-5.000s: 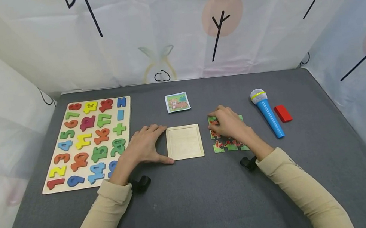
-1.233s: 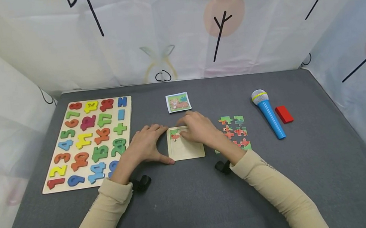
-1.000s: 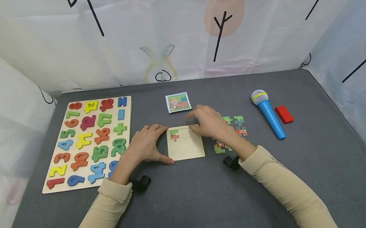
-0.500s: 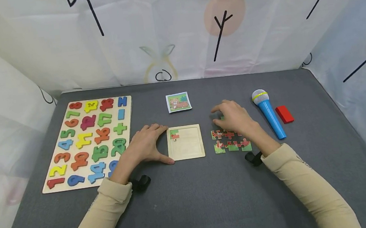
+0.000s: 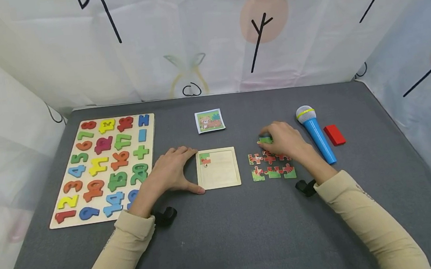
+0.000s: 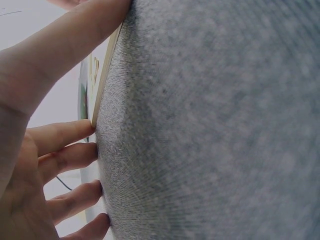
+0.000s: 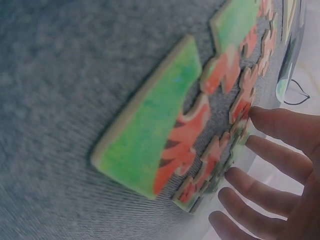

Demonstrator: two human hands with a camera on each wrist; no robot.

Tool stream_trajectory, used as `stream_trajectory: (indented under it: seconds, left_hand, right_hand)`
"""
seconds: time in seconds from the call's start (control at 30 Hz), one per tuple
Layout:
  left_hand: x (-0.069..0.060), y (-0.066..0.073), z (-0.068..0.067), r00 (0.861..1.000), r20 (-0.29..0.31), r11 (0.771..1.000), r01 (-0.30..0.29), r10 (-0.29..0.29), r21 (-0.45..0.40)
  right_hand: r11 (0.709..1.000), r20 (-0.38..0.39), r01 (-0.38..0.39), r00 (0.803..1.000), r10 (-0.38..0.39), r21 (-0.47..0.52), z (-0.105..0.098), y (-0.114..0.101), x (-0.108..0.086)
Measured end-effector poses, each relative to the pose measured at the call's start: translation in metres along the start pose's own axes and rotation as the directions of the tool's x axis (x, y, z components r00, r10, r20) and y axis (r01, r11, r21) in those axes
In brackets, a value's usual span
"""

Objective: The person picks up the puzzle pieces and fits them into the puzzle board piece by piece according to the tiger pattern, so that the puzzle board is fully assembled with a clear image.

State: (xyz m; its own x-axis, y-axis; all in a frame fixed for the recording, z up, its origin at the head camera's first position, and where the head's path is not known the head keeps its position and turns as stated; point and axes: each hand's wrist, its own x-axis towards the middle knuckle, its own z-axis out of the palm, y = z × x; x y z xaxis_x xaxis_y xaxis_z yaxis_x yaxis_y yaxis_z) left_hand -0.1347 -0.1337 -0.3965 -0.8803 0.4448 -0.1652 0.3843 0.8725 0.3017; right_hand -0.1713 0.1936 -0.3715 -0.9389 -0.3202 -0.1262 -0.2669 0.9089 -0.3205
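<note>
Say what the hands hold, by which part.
Right hand: a puzzle piece, pinched by its near and far edges. Left hand: only touching the wooden tray along its left edge.

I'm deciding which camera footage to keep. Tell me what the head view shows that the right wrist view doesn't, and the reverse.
Only the head view shows the left hand, blue microphone and red block.
Only the right wrist view shows the pale side edge and clear dark stripes of the nearest puzzle piece.
Both show the right hand, puzzle pieces and gray table.
</note>
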Motion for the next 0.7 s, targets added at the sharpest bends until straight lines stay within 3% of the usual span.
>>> stream_trajectory:
  seconds: [0.3,0.7]
  left_hand:
    - [0.0004,-0.0008,-0.0001,1.000,0.005,1.000,0.009,-0.009,0.001]
    - [0.0006,-0.0005,-0.0005,1.000,0.008,1.000,0.007,-0.007,-0.004]
  right_hand:
    - [1.000,0.029,0.011,1.000,-0.012,0.013,0.0009,0.0013,0.0013]
    - [1.000,-0.005,0.027,1.000,-0.027,0.013,0.0037,-0.0005,0.0030]
